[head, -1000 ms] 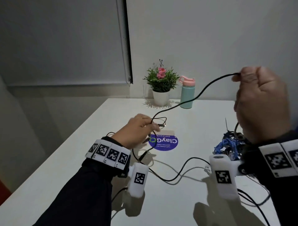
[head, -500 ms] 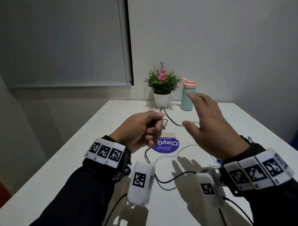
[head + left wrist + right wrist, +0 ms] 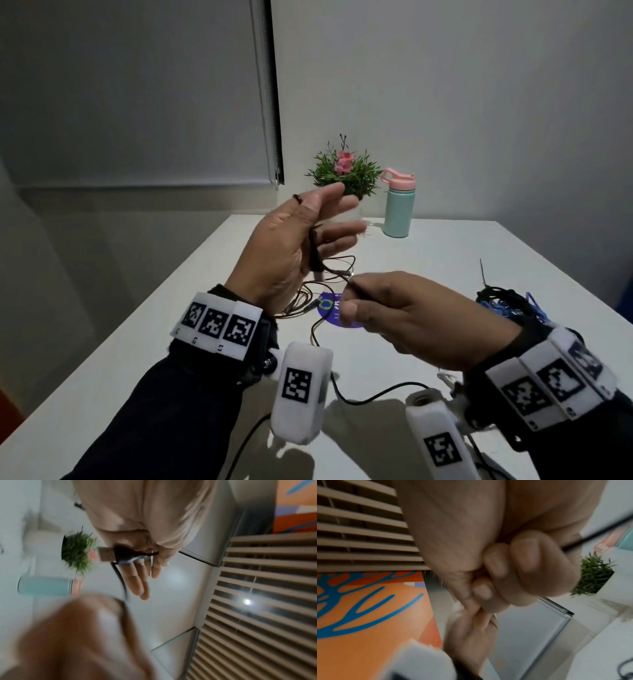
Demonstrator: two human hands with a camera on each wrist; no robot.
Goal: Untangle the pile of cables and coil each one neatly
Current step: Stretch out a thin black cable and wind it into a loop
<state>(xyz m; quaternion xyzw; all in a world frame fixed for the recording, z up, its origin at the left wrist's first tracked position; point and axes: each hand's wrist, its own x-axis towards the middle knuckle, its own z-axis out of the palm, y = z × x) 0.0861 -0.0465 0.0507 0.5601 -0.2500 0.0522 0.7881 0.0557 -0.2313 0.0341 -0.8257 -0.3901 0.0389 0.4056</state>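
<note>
Nearest, the right hand (image 3: 404, 318) pinches the thin black cable (image 3: 334, 270) between thumb and curled fingers, while just beyond it the raised left hand (image 3: 294, 240) clamps the USB plug (image 3: 107, 554) end under its thumb, its fingers straight. The cable looks light and limp, likely to kink or slip, so it is best held at the stiff plug and fed loop by loop. Farther right on the tabletop (image 3: 445, 246), the tangled pile (image 3: 503, 303) waits.
</note>
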